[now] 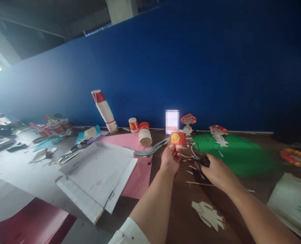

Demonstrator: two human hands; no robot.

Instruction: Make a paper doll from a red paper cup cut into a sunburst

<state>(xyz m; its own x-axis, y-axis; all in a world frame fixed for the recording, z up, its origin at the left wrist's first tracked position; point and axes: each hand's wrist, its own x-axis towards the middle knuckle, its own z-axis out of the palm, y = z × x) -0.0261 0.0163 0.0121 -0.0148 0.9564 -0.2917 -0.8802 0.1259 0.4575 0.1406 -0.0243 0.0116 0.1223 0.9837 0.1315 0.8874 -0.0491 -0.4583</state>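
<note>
My left hand [171, 159] grips a red paper cup [179, 139] with a round yellow emblem, its cut edge turned toward me. In my right hand [215, 169] is a pair of dark-handled scissors [203, 162], held just right of the cup. A thin curved white paper strip [192, 149] lies or hangs between cup and scissors; I cannot tell whether it is still joined to the cup. Small white scraps and a thin wooden stick [200, 183] lie on the brown tabletop under my hands. Nearer to me rests a white doll-shaped cutout [209, 214].
A leaning stack of paper cups [106, 113] and shorter cups [145, 137] stand by the blue wall [191, 61]. Red-haired paper figures [188, 123] are at the back, beside green paper [237, 156]. To the left lie a white box lid [99, 173] and pink paper [140, 179].
</note>
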